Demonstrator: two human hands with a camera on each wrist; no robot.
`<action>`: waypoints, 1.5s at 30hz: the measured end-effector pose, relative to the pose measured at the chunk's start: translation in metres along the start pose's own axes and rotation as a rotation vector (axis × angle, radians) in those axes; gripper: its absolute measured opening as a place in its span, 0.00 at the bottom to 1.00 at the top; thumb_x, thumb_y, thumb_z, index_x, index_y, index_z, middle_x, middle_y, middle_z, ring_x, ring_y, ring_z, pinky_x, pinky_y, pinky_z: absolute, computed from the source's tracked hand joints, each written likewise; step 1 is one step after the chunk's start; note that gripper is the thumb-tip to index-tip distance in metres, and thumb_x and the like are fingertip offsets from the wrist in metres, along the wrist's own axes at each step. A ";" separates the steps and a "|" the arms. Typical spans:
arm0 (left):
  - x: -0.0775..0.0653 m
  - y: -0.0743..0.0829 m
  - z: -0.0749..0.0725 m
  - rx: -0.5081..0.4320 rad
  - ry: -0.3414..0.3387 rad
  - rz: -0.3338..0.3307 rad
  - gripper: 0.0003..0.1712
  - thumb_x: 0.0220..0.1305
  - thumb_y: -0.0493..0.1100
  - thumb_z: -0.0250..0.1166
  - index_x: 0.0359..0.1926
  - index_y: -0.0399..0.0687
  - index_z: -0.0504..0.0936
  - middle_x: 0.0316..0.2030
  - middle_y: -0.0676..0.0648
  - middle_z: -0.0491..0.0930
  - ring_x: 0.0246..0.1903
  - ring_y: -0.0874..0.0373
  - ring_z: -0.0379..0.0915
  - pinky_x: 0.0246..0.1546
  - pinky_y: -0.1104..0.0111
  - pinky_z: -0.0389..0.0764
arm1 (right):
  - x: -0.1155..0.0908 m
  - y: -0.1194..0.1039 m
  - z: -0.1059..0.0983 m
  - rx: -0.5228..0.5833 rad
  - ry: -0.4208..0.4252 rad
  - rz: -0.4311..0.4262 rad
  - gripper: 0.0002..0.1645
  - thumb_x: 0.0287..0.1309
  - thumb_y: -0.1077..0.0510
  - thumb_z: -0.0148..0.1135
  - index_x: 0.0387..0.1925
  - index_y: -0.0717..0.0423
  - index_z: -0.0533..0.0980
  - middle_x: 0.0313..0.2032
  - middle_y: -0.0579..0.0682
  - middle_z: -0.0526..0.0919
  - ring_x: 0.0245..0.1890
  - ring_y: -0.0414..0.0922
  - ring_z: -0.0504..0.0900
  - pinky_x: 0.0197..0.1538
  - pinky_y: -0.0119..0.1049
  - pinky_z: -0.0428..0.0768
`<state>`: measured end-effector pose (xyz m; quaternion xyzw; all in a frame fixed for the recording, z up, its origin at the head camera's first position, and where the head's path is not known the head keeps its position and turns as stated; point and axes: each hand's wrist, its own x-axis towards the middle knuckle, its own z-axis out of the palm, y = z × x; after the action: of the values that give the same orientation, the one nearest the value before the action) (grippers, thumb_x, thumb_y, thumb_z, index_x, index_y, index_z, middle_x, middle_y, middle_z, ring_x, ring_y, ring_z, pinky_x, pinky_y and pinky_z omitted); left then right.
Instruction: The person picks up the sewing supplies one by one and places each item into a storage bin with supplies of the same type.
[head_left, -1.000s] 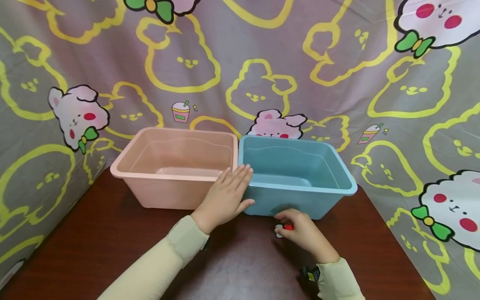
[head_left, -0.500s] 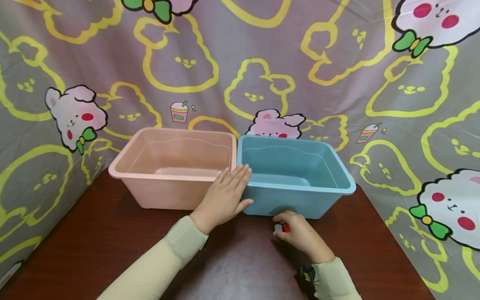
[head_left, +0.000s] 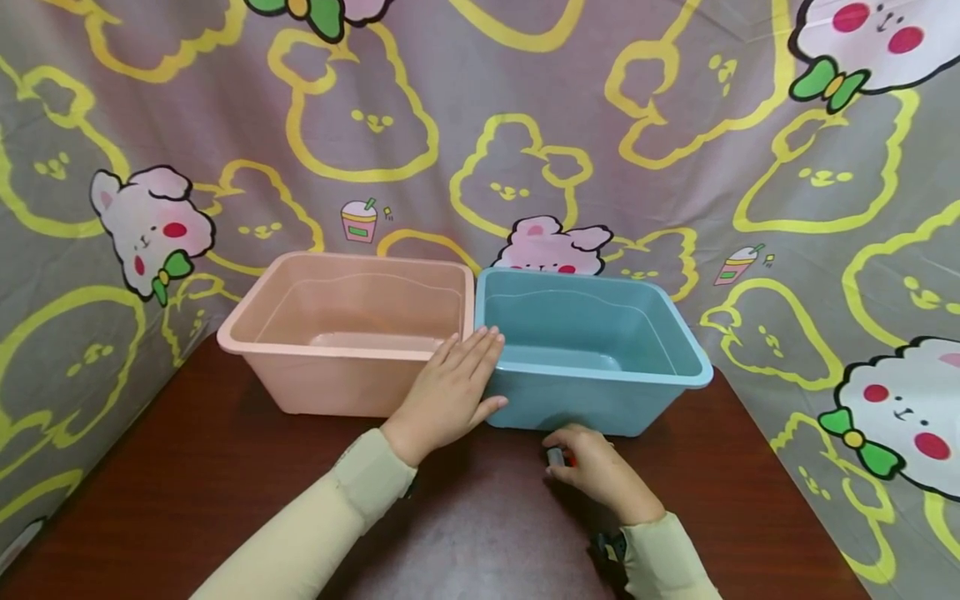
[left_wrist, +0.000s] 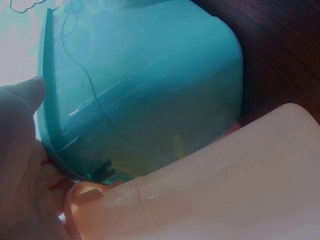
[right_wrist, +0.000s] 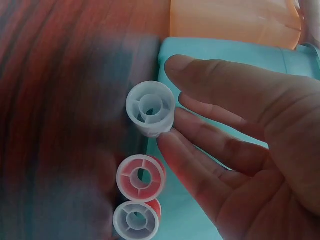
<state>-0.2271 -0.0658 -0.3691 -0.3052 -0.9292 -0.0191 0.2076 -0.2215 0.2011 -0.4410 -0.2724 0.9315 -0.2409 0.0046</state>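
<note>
the left hand (head_left: 442, 396) is laid, fingers straight, on the tub rims (head_left: 600, 378); nearer the right edge of the desk (head_left: 480, 533), the white spool (right_wrist: 142, 108) is touched by the right hand (head_left: 596, 467), thumb apart.

The right bin (head_left: 600, 406) is the landmark, standing on the table (head_left: 150, 475). Left bin (head_left: 322, 387): immediately left. Three cylinders (right_wrist: 128, 181): before it, near. Curtain (head_left: 480, 92): behind.
</note>
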 end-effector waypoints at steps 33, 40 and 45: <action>0.000 -0.001 0.001 -0.002 0.013 0.006 0.46 0.75 0.64 0.53 0.78 0.37 0.54 0.77 0.40 0.56 0.78 0.48 0.47 0.77 0.52 0.48 | -0.001 0.000 0.003 0.081 0.073 -0.043 0.11 0.53 0.61 0.77 0.39 0.58 0.86 0.37 0.45 0.85 0.37 0.42 0.84 0.39 0.35 0.84; 0.000 -0.001 0.000 -0.001 0.010 0.007 0.46 0.75 0.64 0.54 0.78 0.37 0.54 0.77 0.40 0.56 0.78 0.48 0.47 0.77 0.52 0.49 | -0.003 -0.001 0.004 0.180 0.135 -0.035 0.13 0.53 0.62 0.77 0.41 0.60 0.86 0.39 0.47 0.86 0.38 0.44 0.86 0.41 0.39 0.86; 0.000 -0.001 0.000 -0.001 0.005 0.007 0.46 0.75 0.63 0.54 0.78 0.38 0.54 0.77 0.41 0.55 0.78 0.48 0.47 0.77 0.52 0.49 | -0.003 -0.001 0.004 0.286 0.158 -0.021 0.14 0.54 0.61 0.77 0.42 0.63 0.85 0.41 0.51 0.87 0.40 0.47 0.87 0.43 0.43 0.87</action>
<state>-0.2273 -0.0664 -0.3687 -0.3083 -0.9276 -0.0196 0.2098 -0.2175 0.2002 -0.4449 -0.2591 0.8822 -0.3918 -0.0325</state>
